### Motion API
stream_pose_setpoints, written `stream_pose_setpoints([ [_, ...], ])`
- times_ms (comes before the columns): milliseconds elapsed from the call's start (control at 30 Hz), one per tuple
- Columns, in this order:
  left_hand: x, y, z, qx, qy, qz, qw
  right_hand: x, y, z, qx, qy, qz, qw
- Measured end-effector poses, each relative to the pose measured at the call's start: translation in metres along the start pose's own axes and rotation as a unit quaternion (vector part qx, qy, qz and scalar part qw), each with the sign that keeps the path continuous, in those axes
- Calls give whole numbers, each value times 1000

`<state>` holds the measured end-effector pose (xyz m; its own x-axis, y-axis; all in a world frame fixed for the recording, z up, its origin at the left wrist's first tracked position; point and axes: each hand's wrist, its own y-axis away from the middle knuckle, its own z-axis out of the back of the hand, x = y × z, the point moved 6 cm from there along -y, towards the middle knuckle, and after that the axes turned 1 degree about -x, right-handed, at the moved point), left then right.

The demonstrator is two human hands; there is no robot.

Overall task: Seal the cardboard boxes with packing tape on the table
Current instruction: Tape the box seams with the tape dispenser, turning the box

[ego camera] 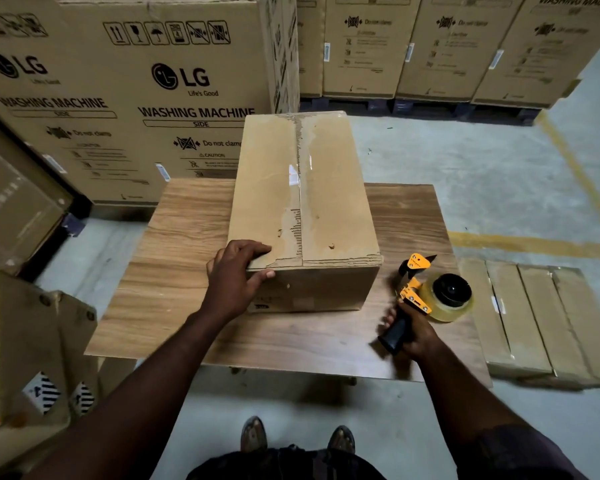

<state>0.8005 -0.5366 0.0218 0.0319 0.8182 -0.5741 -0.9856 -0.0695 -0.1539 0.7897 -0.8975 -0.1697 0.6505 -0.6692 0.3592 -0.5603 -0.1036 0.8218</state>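
Note:
A brown cardboard box (329,202) lies lengthwise on the wooden table (174,271), its two top flaps meeting at a centre seam with torn paper and scraps of old tape along it. My left hand (238,275) grips the box's near left top corner, fingers over the top and thumb on the front face. To the right of the box my right hand (411,332) holds the black handle of a yellow tape dispenser (430,292) loaded with a roll of clear tape, just above the table's right part.
Large washing machine cartons (125,98) stand behind and to the left of the table. Flat cardboard boxes (541,317) lie on the floor at the right. More cartons (28,341) crowd the near left. A yellow floor line (534,242) runs at the right.

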Motion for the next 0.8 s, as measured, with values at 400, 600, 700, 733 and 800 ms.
stream_pose_setpoints([
  [400, -16, -17, 27, 108, 195, 115, 968, 86, 81, -109, 32, -99, 275, 956],
  [600, -85, -14, 43, 132, 524, 213, 814, 112, 165, -172, 87, 167, 491, 851],
  [700, -115, -9, 36, 197, 654, 244, 689, 99, 180, -189, 92, 285, 506, 809],
  [733, -122, -7, 33, 218, 683, 250, 651, 91, 178, -192, 108, 303, 503, 803],
  [800, -130, 0, 28, 243, 721, 245, 601, 75, 176, -199, 140, 320, 484, 803],
])
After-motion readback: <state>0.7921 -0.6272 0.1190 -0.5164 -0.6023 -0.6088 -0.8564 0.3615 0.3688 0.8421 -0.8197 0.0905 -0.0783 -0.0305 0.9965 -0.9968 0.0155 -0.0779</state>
